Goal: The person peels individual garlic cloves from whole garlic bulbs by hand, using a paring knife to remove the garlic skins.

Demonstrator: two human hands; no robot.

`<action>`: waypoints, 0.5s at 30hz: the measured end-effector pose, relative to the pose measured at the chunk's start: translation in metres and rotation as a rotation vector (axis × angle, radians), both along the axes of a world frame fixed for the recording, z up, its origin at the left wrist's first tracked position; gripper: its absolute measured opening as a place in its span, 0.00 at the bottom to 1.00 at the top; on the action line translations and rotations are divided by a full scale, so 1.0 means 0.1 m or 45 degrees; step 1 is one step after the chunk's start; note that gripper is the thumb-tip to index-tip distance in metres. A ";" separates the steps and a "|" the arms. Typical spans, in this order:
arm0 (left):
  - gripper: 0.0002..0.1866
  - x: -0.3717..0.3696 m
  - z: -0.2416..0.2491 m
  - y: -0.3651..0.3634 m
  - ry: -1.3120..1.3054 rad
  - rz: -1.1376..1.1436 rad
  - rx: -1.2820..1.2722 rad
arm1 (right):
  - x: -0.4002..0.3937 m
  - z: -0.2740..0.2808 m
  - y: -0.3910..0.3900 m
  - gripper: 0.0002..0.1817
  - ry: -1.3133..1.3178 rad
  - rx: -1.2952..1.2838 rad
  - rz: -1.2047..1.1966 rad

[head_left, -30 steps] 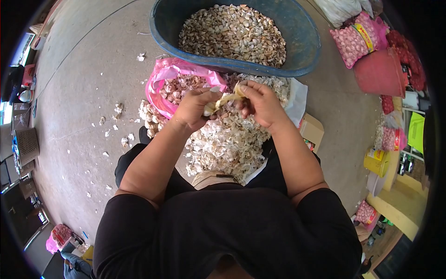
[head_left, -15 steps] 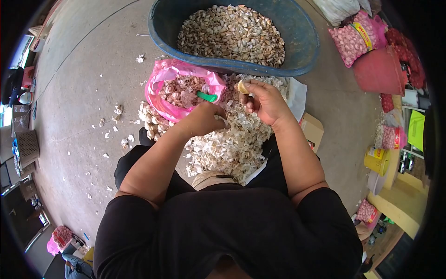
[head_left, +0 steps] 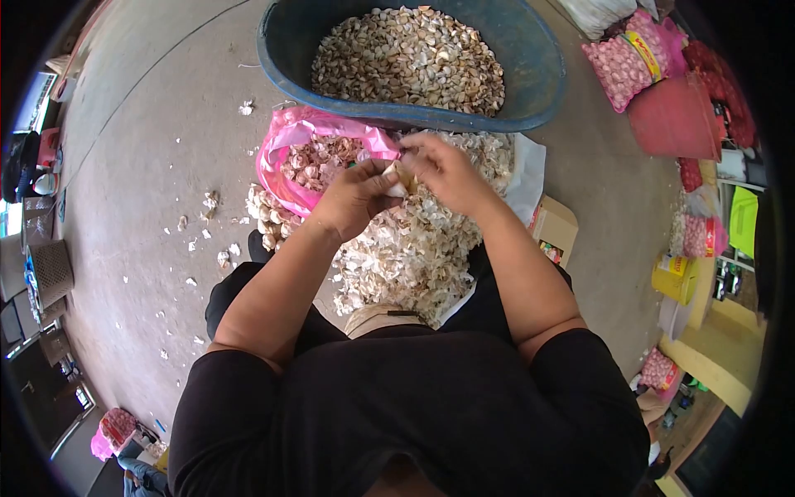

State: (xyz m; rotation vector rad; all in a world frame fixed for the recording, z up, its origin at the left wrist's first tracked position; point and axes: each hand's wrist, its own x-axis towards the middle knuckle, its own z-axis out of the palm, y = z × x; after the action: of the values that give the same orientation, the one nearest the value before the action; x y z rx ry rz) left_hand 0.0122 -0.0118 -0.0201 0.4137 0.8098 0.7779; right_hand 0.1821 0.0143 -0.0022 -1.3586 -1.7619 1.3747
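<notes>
My left hand (head_left: 358,197) is closed in a pinch on a pale piece of garlic (head_left: 397,179), held over the heap of skins. Coming in from the right, my right hand (head_left: 447,172) has its fingers bent and partly stretched across that piece; they are blurred, and I cannot tell whether they grip it. A pink plastic bag (head_left: 272,170) with garlic inside stands just left of my left hand, which mostly hides a green handle there. Below both hands lies a heap of papery garlic skins (head_left: 406,265). Whole garlic bulbs (head_left: 267,211) sit beside the bag.
A large blue tub (head_left: 530,99) holding many loose cloves stands ahead. White sheeting (head_left: 530,170) and a cardboard box (head_left: 555,228) are at right. Farther right are a red bucket (head_left: 675,120) and a pink net sack of garlic (head_left: 621,70). Garlic scraps dot the concrete floor (head_left: 166,108).
My right hand, which held up a garlic clove, has moved left to my left hand. My left hand has turned, showing the pale garlic piece and covering most of the green handle.
</notes>
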 end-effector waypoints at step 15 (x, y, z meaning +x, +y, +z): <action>0.20 0.10 0.06 -0.02 0.107 0.129 -0.065 | -0.11 -0.16 -0.08 0.13 0.114 0.067 -0.406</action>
State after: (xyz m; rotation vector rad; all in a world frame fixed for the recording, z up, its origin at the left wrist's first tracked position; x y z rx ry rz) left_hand 0.0226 -0.0141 -0.0142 0.3634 0.9330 0.8367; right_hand 0.1712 0.0060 -0.0185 -1.4520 -1.4397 1.1868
